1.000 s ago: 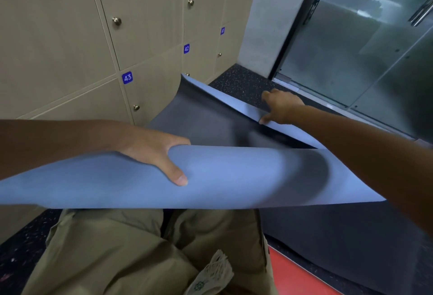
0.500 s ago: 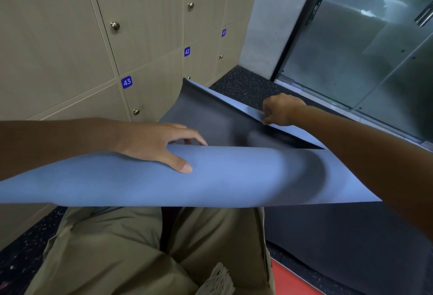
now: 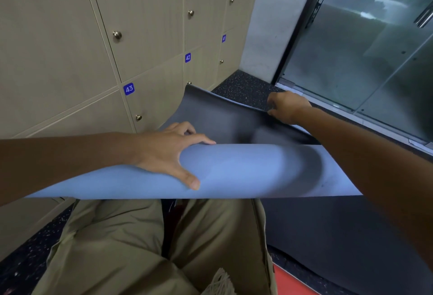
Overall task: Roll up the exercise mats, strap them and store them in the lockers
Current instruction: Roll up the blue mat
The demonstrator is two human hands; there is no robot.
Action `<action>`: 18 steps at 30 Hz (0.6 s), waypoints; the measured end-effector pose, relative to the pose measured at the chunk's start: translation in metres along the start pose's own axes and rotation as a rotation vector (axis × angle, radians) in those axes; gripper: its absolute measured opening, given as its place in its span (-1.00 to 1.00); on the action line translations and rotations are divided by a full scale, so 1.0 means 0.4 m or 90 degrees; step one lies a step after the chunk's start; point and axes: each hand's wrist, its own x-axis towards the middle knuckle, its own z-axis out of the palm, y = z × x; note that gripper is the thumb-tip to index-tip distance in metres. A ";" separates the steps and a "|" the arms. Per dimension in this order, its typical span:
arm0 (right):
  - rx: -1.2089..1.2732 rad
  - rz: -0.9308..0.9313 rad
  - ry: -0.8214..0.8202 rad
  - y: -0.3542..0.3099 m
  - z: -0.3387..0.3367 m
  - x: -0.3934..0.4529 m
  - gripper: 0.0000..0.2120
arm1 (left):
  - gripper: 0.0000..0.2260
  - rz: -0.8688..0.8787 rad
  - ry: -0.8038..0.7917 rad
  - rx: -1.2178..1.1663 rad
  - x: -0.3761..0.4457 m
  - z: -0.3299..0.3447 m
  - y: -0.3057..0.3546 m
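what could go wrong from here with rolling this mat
1. The left hand only drapes over the blue mat with thumb under the fold, so the loose curl may spring open.
2. The right hand pinches just one far edge, so the roll may start skewed.
3. The far corner curls up against the lockers and could catch there.

Hemmed at frame left by shut lockers (image 3: 150, 44), at right by a glass door (image 3: 365, 48); open speckled floor (image 3: 243, 88) between, beyond the curled mat (image 3: 234, 168).
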 end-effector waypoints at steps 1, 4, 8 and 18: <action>0.009 0.004 -0.003 0.004 0.004 0.003 -0.71 | -0.05 0.001 0.021 0.003 0.007 0.000 0.001; 0.040 0.013 -0.014 0.011 0.017 0.011 -0.69 | -0.11 0.006 0.044 0.001 0.025 -0.001 -0.009; 0.065 0.015 -0.024 0.014 0.030 0.026 -0.74 | -0.20 0.004 0.029 0.020 0.041 -0.022 -0.016; 0.059 0.008 -0.022 0.027 -0.024 0.053 -0.79 | -0.60 0.007 -0.045 -0.108 0.093 -0.072 -0.056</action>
